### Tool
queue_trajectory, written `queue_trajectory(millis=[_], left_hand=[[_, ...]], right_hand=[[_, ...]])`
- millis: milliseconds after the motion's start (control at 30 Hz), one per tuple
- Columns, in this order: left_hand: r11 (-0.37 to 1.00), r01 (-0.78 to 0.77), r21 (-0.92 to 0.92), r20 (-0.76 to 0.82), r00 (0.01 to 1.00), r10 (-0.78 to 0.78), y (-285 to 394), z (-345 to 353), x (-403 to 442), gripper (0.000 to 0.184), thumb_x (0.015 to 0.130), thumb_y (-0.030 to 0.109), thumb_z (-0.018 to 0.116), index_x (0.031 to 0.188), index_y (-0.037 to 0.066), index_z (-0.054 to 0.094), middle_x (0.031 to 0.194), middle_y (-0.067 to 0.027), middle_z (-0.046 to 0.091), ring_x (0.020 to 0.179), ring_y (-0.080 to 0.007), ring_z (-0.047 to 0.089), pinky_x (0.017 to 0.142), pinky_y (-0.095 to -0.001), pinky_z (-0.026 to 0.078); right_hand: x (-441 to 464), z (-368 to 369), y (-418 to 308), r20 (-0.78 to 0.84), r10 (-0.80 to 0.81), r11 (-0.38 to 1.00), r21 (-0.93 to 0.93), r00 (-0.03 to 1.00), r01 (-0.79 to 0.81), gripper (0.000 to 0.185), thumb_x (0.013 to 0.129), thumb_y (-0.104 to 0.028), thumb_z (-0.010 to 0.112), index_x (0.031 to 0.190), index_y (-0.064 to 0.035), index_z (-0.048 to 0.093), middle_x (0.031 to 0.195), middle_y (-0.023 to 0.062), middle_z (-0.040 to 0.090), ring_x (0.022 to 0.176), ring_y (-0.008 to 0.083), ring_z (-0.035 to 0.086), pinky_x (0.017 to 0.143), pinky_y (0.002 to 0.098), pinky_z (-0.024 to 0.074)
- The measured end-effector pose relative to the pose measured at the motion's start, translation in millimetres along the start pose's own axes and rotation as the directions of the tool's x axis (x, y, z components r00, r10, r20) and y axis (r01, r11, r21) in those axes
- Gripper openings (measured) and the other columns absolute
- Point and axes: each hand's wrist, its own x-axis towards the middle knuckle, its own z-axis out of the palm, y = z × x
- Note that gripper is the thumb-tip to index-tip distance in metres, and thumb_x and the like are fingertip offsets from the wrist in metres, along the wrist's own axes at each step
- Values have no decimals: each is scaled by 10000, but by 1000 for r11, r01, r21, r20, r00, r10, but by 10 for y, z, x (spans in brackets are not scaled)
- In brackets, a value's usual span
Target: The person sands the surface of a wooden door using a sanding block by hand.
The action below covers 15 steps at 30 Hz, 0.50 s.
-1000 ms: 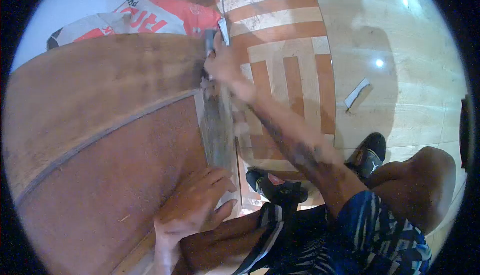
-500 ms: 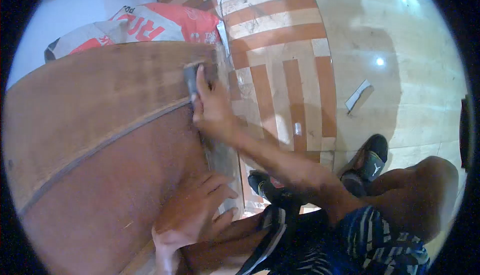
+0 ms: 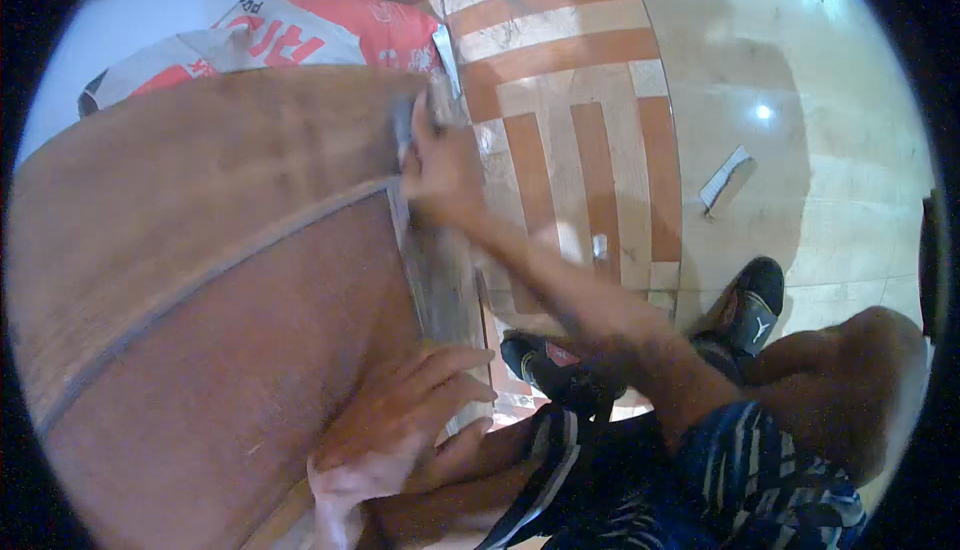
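My right hand [image 3: 442,172] is closed around a small grey block [image 3: 403,122] that looks like a sanding block. It presses this onto the light brown wooden border [image 3: 220,145] of a large panel, close to its right end. Hand and block are smeared by motion. My left hand [image 3: 400,425] lies open near the lower right edge of the reddish-brown inner panel [image 3: 240,340], with its fingers spread and pointing right. A narrow grey groove [image 3: 200,282] runs between border and inner panel.
A red and white printed sack [image 3: 330,35] lies behind the panel by a pale wall. To the right is a floor of brown and cream strips [image 3: 590,150] beside beige tiles [image 3: 800,180]. A white scrap [image 3: 725,178] lies on the tiles, near my dark slippers [image 3: 757,300].
My right hand has slid the block up and to the right along the border, towards its end. My left hand stays about where it was. The view has shifted slightly.
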Motion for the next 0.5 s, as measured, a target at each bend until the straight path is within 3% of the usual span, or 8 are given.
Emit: queue_trajectory(millis=[67, 133, 200, 267, 367, 400, 500], left_hand=[[993, 107, 44, 28, 994, -108, -14, 53, -31, 256, 883, 180, 723, 1085, 52, 632, 1233, -161, 621, 1155, -372, 595, 967, -469, 489], [982, 171, 80, 49, 983, -175, 37, 36, -25, 248, 886, 180, 726, 1081, 56, 636, 1252, -159, 621, 1174, -371, 593, 981, -467, 488], [980, 175, 90, 59, 982, -181, 67, -42, -4, 246, 885, 177, 723, 1081, 56, 635, 1256, -161, 619, 1173, -373, 593, 979, -466, 489], [989, 121, 81, 24, 992, -123, 50, -56, 22, 242, 882, 169, 717, 1080, 56, 635, 1239, -164, 618, 1159, -376, 593, 969, -467, 490], [996, 88, 15, -17, 996, -87, 71, -54, 44, 239, 879, 166, 714, 1078, 57, 640, 1213, -165, 619, 1149, -378, 592, 962, -466, 492], [996, 88, -13, -36, 995, -89, 91, -55, 51, 237, 879, 166, 714, 1078, 58, 642, 1207, -165, 619, 1149, -378, 592, 962, -465, 493], [977, 181, 109, 145, 970, -195, 94, -103, 51, 224, 889, 169, 724, 1071, 59, 654, 1253, -162, 621, 1185, -374, 591, 979, -458, 497]], right_hand=[[441, -15, 230, 199, 249, 953, 122, 948, -276, 730, 933, -117, 569, 1572, 55, 262, 737, 238, 649, 649, 400, 647, 639, 510, 534], [328, 40, 319, 171, 197, 954, 192, 965, -229, 734, 935, -125, 572, 1576, 49, 258, 742, 246, 648, 643, 411, 649, 628, 515, 535], [-19, 103, 226, 81, 25, 996, -91, 996, -17, 755, 935, -110, 567, 1596, 18, 226, 795, 261, 656, 657, 426, 653, 633, 538, 541], [-473, 73, -155, -112, -89, 990, -120, 990, 75, 760, 924, -107, 574, 1593, 10, 234, 815, 267, 663, 669, 436, 652, 638, 547, 541], [-176, 122, 62, -66, -22, 996, -90, 998, 16, 767, 901, -123, 599, 1577, 11, 263, 851, 289, 661, 712, 428, 661, 670, 513, 550], [80, 113, 266, 109, 108, 992, -74, 988, -100, 762, 899, -129, 603, 1569, 23, 274, 869, 297, 660, 718, 419, 663, 678, 495, 552], [507, -153, 362, 334, 290, 912, 187, 897, -365, 759, 908, -126, 595, 1569, 40, 262, 911, 320, 658, 745, 407, 682, 683, 484, 555]])
